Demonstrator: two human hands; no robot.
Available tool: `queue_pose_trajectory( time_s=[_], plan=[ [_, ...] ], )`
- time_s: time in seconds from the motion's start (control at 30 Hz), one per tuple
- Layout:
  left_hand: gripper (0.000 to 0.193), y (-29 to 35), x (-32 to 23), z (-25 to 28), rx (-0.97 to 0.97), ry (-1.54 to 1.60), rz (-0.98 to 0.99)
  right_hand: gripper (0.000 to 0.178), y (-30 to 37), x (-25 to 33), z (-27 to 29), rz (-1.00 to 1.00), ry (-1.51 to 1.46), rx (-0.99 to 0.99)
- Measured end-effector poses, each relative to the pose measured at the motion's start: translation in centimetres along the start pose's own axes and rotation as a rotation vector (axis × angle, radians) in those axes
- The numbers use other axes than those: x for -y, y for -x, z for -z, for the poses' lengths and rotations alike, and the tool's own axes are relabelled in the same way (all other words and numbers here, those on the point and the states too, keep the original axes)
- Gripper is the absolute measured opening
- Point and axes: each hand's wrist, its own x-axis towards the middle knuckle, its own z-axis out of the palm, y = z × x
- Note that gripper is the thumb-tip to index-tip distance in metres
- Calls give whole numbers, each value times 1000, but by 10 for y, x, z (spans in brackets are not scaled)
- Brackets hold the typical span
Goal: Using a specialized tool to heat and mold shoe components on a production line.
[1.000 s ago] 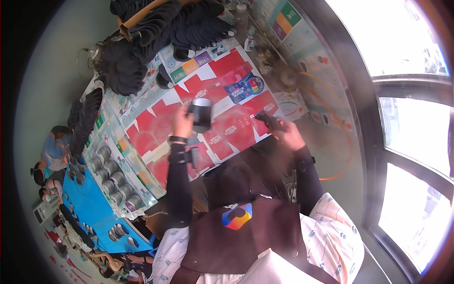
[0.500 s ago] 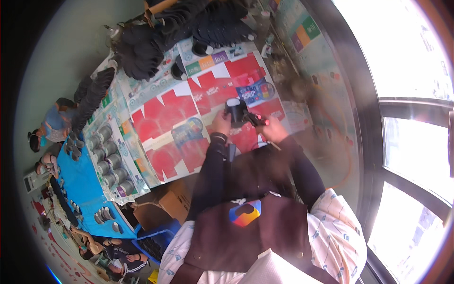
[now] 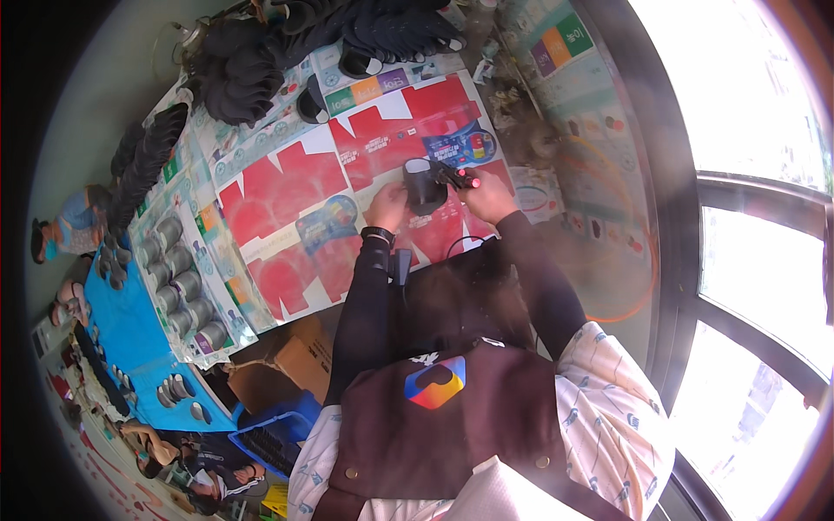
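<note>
Over the red-printed cardboard, a black curved piece like a shoe upper [image 3: 425, 193], with a pale grey patch at its top, sits between my hands. My left hand [image 3: 387, 207] has its fingers closed on the piece's left edge. At its right edge, my right hand [image 3: 488, 198] is closed round a dark tool with pinkish-red ends [image 3: 463, 178]. The tool reaches to the piece, though whether it touches I cannot tell. My right fingertips are partly hidden behind it. The red-printed cardboard [image 3: 287, 187] lies flat under both hands.
Stacks of black curved pieces [image 3: 234, 82] line the table's far side. Several grey rounded pieces [image 3: 180, 258] stand in rows at the left, beside a blue table [image 3: 139, 321]. A blue crate [image 3: 274, 425] and cardboard box [image 3: 304, 360] sit below. An orange hose [image 3: 647, 278] hangs right. People are at far left.
The whole view has shifted, with the table sliding left and up. My right hand has raised and turned; a thin pale stick below it no longer shows. The black piece stays between my hands.
</note>
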Motion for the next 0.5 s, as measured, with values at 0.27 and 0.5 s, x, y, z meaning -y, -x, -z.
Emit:
queue_pose_trajectory(
  time_s=[0.27,0.5],
  plan=[
    [31,-9,12,-8,18,109,56,36,-13,-5,-10,83,29,4],
    [31,-11,14,-9,26,116,37,37,-9,-8,-8,93,9,28]
  ],
)
